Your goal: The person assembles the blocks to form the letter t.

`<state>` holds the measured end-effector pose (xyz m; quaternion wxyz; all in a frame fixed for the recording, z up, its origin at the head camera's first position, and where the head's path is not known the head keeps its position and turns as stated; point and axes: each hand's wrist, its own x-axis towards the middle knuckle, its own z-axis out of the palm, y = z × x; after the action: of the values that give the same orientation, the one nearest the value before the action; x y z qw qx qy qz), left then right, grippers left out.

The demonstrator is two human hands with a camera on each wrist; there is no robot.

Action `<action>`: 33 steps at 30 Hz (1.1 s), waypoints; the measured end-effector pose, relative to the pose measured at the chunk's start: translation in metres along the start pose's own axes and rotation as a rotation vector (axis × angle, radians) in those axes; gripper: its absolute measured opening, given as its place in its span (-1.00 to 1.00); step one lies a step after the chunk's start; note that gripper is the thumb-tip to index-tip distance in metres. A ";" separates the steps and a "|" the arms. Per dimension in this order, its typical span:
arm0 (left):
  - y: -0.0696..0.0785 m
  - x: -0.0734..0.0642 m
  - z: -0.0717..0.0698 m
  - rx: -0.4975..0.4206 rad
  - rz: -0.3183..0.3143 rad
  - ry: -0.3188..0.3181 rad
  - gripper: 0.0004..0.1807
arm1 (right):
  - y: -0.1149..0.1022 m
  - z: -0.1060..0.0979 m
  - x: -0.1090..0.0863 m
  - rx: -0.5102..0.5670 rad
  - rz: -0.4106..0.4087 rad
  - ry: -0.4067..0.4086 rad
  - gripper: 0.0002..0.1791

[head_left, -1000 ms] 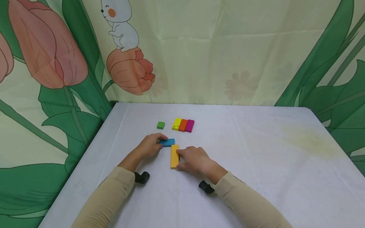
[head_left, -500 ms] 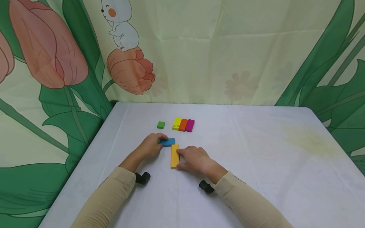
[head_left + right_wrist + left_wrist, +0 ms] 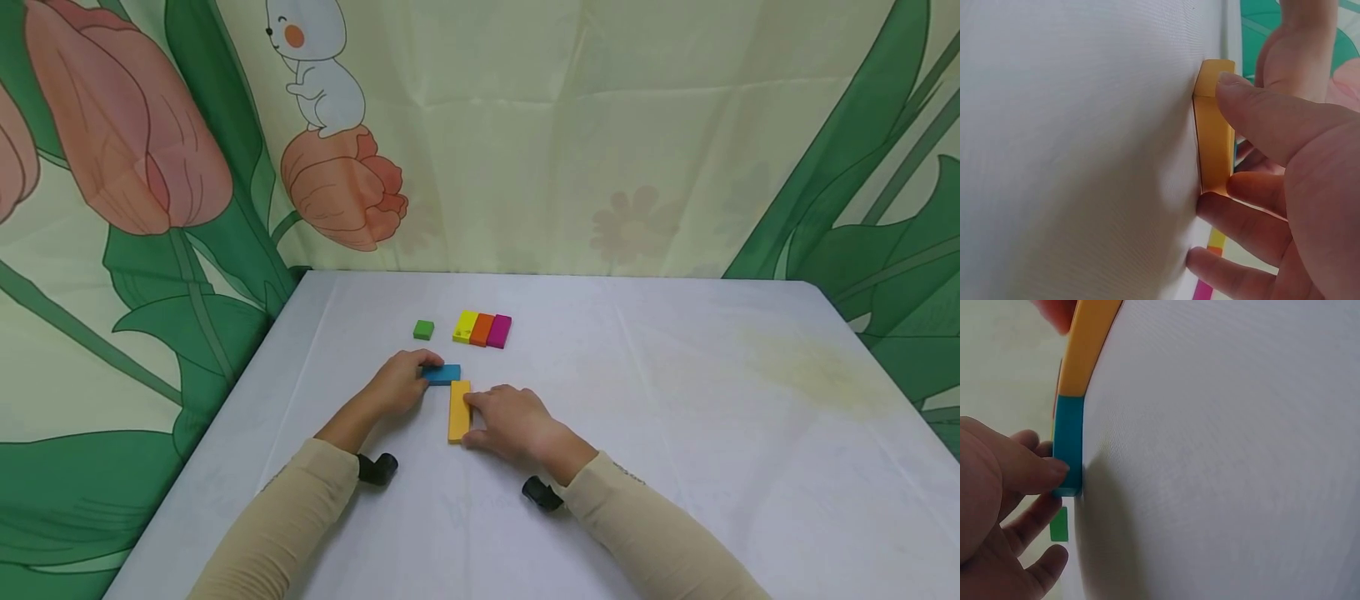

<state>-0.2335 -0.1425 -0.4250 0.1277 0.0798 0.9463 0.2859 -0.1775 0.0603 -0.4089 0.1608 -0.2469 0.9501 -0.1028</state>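
My left hand [image 3: 399, 382] pinches a flat blue block [image 3: 444, 375] near its left end, thumb on the near side and a fingertip over the far side. A longer yellow-orange block [image 3: 459, 412] lies lengthwise toward me. Its far end meets the blue block's right end at a corner. With thumb and forefinger, my right hand [image 3: 513, 421] holds the yellow-orange block along its right side; in the right wrist view the thumb [image 3: 1254, 103] is at its near end. Seen from the left wrist, the blue [image 3: 1069, 440] and yellow-orange [image 3: 1088, 350] blocks adjoin.
Beyond the hands, a small green block [image 3: 423, 330] lies alone. Right of it, yellow [image 3: 464, 327], orange [image 3: 482, 330] and magenta [image 3: 498, 332] blocks stand side by side. All are on a white-covered table [image 3: 675, 375], with a printed curtain [image 3: 525, 167] behind it.
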 end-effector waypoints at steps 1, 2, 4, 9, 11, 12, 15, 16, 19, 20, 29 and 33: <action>0.000 0.000 0.000 -0.002 -0.001 0.001 -0.60 | 0.000 0.000 0.000 -0.003 0.001 0.001 -0.21; 0.000 0.001 0.000 -0.003 -0.002 0.003 -0.60 | -0.001 0.000 -0.001 -0.008 0.000 0.003 -0.21; 0.000 0.001 0.001 -0.005 -0.007 0.008 -0.59 | -0.001 0.000 -0.001 -0.012 0.001 0.004 -0.22; 0.001 0.001 0.005 0.027 -0.065 0.039 -0.54 | -0.002 0.001 -0.001 -0.020 0.002 0.005 -0.22; 0.003 0.001 0.005 0.042 -0.092 0.050 -0.52 | -0.002 0.001 -0.002 -0.021 0.003 0.005 -0.23; 0.003 0.000 0.006 0.048 -0.100 0.056 -0.52 | -0.002 0.002 -0.001 -0.022 0.005 0.004 -0.23; 0.005 0.000 0.006 0.049 -0.103 0.061 -0.53 | -0.001 0.002 -0.001 -0.020 0.008 0.004 -0.23; 0.005 0.000 0.006 0.049 -0.103 0.062 -0.54 | -0.001 0.002 -0.001 -0.019 0.008 0.004 -0.23; 0.005 0.000 0.006 0.045 -0.108 0.059 -0.55 | -0.001 0.003 -0.001 -0.017 0.010 0.004 -0.22; 0.005 0.000 0.005 0.043 -0.111 0.058 -0.55 | -0.001 0.003 -0.001 -0.018 0.009 0.004 -0.22; 0.006 -0.001 0.005 0.038 -0.110 0.046 -0.58 | -0.001 0.004 -0.001 -0.016 0.006 0.013 -0.22; 0.007 -0.002 0.005 0.032 -0.107 0.050 -0.58 | -0.001 0.004 -0.001 -0.008 0.006 0.017 -0.22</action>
<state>-0.2294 -0.1341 -0.4248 0.1179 0.0242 0.9567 0.2652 -0.1746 0.0596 -0.4116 0.1520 -0.2440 0.9525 -0.1005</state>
